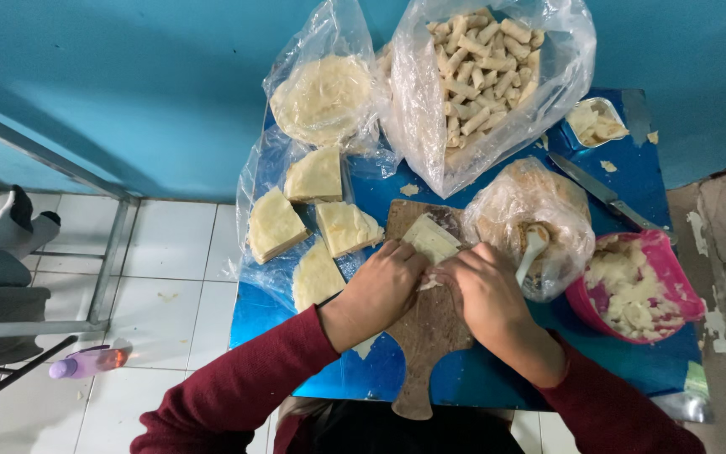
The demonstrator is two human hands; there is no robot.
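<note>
Both my hands work on a pale wrapper sheet (430, 238) lying on a wooden cutting board (427, 336). My left hand (382, 284) and my right hand (481, 286) pinch and fold its near edge, fingers curled on it. Both sleeves are dark red. The part of the wrapper under my fingers is hidden.
On the blue table (632, 181): cut wrapper stacks (275, 224) on plastic, a round stack in a bag (323, 97), a big bag of finished rolls (481, 71), a bagged bowl with a white spoon (533, 244), a pink bowl of filling (636, 290), a knife (602, 193), a small container (596, 122). A bottle (87, 362) lies on the floor.
</note>
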